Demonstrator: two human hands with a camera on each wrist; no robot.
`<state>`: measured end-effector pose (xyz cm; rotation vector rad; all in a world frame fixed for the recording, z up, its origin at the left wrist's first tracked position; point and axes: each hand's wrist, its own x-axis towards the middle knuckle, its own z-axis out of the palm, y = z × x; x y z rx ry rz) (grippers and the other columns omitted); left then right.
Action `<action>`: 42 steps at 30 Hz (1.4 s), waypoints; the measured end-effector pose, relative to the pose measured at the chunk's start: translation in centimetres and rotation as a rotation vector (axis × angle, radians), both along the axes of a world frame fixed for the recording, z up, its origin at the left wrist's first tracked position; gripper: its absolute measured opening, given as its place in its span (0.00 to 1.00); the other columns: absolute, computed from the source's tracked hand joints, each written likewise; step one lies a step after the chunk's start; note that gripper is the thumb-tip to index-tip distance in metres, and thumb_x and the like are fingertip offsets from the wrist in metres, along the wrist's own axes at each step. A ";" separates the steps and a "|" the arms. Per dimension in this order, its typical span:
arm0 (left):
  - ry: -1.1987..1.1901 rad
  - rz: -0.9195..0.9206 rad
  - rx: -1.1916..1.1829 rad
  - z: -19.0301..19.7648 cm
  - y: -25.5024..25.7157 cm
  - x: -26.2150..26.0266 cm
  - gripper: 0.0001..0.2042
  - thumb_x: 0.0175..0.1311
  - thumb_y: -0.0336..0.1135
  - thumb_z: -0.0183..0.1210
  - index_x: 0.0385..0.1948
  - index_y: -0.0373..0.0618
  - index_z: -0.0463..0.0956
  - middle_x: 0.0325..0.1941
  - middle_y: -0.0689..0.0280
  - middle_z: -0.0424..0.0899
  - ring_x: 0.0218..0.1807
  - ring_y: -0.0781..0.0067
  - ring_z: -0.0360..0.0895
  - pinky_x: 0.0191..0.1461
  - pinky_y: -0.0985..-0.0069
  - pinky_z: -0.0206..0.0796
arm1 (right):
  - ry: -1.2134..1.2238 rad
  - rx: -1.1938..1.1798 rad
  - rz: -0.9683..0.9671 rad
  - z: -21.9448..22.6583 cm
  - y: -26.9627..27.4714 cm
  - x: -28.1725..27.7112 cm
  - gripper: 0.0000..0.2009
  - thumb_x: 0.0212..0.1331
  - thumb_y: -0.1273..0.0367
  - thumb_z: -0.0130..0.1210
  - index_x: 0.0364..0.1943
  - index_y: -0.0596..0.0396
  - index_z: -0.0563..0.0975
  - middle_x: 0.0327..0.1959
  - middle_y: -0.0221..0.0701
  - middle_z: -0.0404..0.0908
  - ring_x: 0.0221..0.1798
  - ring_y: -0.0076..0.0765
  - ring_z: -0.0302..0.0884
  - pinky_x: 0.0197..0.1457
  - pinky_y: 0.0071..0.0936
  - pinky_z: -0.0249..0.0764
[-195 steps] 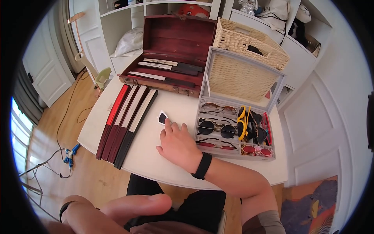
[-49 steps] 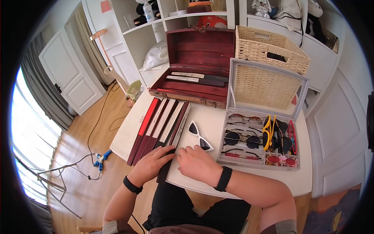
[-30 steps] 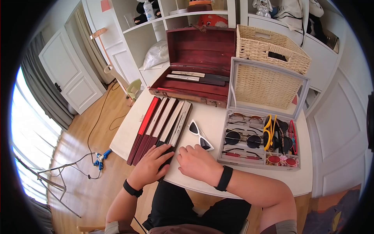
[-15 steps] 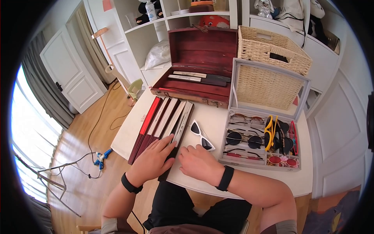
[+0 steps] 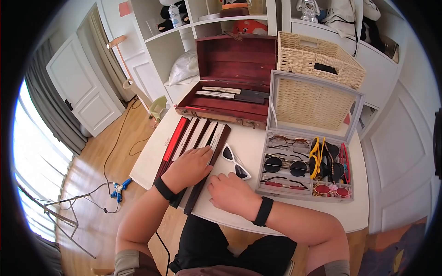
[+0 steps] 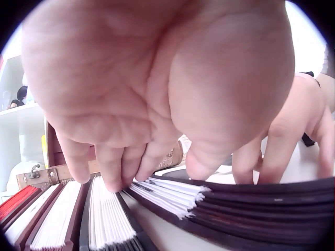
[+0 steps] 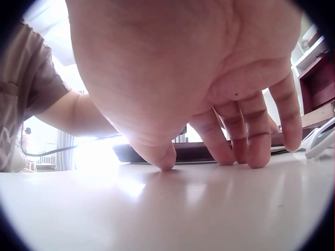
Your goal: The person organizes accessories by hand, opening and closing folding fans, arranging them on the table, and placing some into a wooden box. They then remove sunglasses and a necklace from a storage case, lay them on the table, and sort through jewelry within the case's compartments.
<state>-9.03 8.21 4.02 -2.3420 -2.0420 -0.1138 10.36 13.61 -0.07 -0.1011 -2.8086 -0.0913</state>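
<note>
Several folding fans lie folded side by side on the left of the white table: a red one [image 5: 174, 143], maroon ones, a black one and, rightmost, a dark brown fan [image 5: 197, 195]. My left hand [image 5: 189, 166] is over this end of the row. In the left wrist view its fingers come down between the black fan [image 6: 111, 222] and the dark brown one, with the thumb on the far side, pinching the dark brown fan. My right hand [image 5: 235, 195] stands on its fingertips on the tabletop, holding nothing. Close beyond it lie white-framed sunglasses [image 5: 235, 161].
An open dark-red suitcase [image 5: 221, 116] with 2 folded fans inside stands at the back. On the right is an open grey glasses case [image 5: 304, 197] with several pairs of sunglasses. Behind its raised lid stands a wicker basket [image 5: 343, 62].
A fifth position in the row now holds the dark brown fan, and the suitcase has one fan fewer. My left hand slides forward along the row; the right has drawn back from the sunglasses.
</note>
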 end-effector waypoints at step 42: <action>0.265 0.255 0.031 -2.1 3.2 1.5 0.31 0.60 0.50 0.60 0.60 0.34 0.72 0.29 0.58 0.86 0.28 0.57 0.86 0.31 0.62 0.78 | 0.016 0.031 0.005 -0.2 0.2 -0.1 0.15 0.58 0.55 0.63 0.36 0.51 0.80 0.35 0.29 0.74 0.39 0.32 0.77 0.38 0.31 0.69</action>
